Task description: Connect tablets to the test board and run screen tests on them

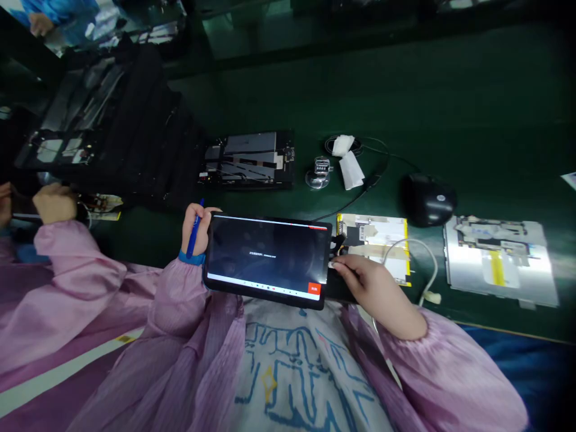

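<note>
Grasping flat black tablet (267,258) and slim blue pen (195,231), left hand (195,231); pinching small white plug (332,264), right hand (364,282). Hovering over green table's (486,156) near edge.

Your camera sits on your head, and it looks forward and down. It sees your shirt (306,372) and the tablet (270,255) from quite near, by the near edge of the table (486,126). The table's far part is more distant. On the left, the view also reaches another person's sleeve (67,282).
</note>
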A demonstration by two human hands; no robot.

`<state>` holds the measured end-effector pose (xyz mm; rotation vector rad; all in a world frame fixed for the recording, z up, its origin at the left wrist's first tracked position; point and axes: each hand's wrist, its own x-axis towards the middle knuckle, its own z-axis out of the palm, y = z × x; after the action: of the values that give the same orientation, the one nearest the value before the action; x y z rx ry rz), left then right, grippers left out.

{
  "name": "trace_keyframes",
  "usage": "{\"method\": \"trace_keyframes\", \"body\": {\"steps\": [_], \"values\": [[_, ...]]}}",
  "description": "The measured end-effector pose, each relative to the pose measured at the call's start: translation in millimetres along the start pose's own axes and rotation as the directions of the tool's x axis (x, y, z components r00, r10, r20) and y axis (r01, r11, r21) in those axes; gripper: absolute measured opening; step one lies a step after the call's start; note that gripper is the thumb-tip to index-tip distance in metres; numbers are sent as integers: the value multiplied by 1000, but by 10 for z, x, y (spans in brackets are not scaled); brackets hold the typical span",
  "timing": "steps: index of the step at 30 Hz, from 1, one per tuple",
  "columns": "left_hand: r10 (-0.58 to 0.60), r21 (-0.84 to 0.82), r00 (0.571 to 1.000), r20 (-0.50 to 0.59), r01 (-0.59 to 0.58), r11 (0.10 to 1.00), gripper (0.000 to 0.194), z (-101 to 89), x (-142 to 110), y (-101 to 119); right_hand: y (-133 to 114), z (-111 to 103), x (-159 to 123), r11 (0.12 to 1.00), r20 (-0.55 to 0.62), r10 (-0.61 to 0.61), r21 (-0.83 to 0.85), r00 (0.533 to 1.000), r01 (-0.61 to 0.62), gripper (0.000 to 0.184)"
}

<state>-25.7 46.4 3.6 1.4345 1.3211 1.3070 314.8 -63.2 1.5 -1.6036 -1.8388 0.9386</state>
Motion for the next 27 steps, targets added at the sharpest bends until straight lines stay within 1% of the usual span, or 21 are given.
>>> {"method": "trace_keyframes", "body": {"steps": [3,7,9,13,17,21,23,27], "values": [[-15,-25,1000,3,15,1000,35,-4,-13,-19,-1,-19,-51,986,-4,-129,-104,992,128,28],[-33,-39,999,17,34,999,35,-28,-27,-61,0,-28,-61,939,-24,-300,-181,953,291,23],[-50,-61,998,24,51,997,36,-34,-35,-71,7,-29,-55,919,-23,-349,-205,937,337,22],[-73,-80,997,20,74,994,37,-23,-45,-51,24,-46,-43,883,-6,-403,-265,915,387,21],[-61,-78,998,35,63,995,37,-18,-47,-23,28,-78,-30,834,12,-473,-317,881,452,18],[-58,-65,997,56,61,996,34,-42,-50,-41,47,-102,-19,793,33,-526,-341,850,505,19],[-54,-71,997,54,58,996,32,-57,-50,-63,67,-97,-14,782,45,-533,-354,845,513,21],[-48,-72,998,35,51,996,31,-79,-37,-91,105,-80,-11,784,75,-507,-374,859,496,31]]}}
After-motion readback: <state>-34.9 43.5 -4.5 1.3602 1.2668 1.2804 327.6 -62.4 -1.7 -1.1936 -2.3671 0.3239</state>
